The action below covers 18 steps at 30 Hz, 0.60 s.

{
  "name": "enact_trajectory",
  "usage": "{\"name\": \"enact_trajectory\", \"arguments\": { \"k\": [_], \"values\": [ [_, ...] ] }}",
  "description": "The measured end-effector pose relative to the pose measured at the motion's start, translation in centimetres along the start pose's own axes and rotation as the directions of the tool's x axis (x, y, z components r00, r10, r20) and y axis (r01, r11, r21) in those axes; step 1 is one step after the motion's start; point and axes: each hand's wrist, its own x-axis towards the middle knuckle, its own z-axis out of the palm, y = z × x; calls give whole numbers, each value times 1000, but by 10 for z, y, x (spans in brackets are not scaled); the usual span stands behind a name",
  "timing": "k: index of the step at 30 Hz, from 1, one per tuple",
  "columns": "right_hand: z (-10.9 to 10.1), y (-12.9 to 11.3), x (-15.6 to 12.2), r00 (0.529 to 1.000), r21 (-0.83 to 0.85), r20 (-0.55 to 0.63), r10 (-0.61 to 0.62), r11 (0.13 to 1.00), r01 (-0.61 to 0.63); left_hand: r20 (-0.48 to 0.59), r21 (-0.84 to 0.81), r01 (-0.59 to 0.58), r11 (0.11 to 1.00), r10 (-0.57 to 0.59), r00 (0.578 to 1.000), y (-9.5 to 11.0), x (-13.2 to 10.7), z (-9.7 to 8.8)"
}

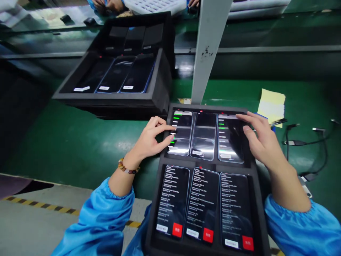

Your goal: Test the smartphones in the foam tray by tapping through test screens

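A black foam tray (209,164) holds smartphones in two rows of three. My left hand (150,138) is at its upper left, index finger and thumb stretched over the lit upper-left phone (182,137); a beaded bracelet circles the wrist. My right hand (262,140) rests with fingers apart at the right edge of the upper-right phone (230,142). Both of these screens show lists with green lines. Between them, the upper-middle phone (204,137) has a dark, reflective screen. Each phone in the lower row, such as the lower-middle phone (201,202), shows white text and a red square.
More phones lie in stacked black foam trays (160,78) at the upper left. A grey metal post (210,46) rises behind my tray. To the right are yellow paper (271,103), a pen (278,122) and cables (306,143). Another person's hands (108,5) show across the bench.
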Motion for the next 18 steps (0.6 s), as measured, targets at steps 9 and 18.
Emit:
{"name": "enact_trajectory", "arguments": {
  "k": [9, 18],
  "values": [
    [-6, 1, -5, 995, 25, 77, -64, 998, 63, -16, -48, 8, 999, -9, 1000, -1, 3, 0],
    [6, -37, -9, 935, 0, 226, -272, 960, 280, -14, -51, -18, 999, 18, 1000, -4, 1, 3]
  ]
}}
